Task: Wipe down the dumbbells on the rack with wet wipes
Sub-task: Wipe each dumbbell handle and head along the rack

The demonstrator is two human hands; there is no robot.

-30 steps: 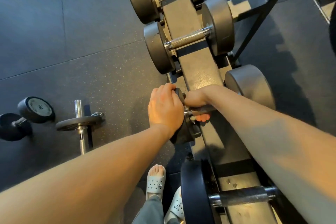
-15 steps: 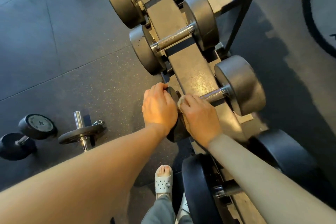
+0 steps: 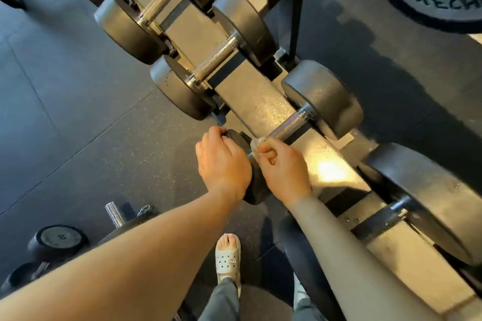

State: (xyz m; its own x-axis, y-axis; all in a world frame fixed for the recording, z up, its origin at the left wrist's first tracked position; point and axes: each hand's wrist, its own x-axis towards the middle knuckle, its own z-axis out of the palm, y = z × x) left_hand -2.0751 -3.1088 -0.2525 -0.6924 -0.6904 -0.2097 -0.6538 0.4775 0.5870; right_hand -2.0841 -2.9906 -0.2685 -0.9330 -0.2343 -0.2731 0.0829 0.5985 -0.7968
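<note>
Dumbbell (image 3: 289, 125) at frame centre: handle runs up-right from our right hand (image 3: 283, 164), which pinches the wipe (image 3: 257, 144) at its near end; left hand (image 3: 223, 164) grips the near head.

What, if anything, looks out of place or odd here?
A dumbbell and a short loaded bar lie on the floor left of the rack, not racked. On the rack nothing looks askew; the right hand pinches a wipe at a handle, the left hand holds its head.
</note>
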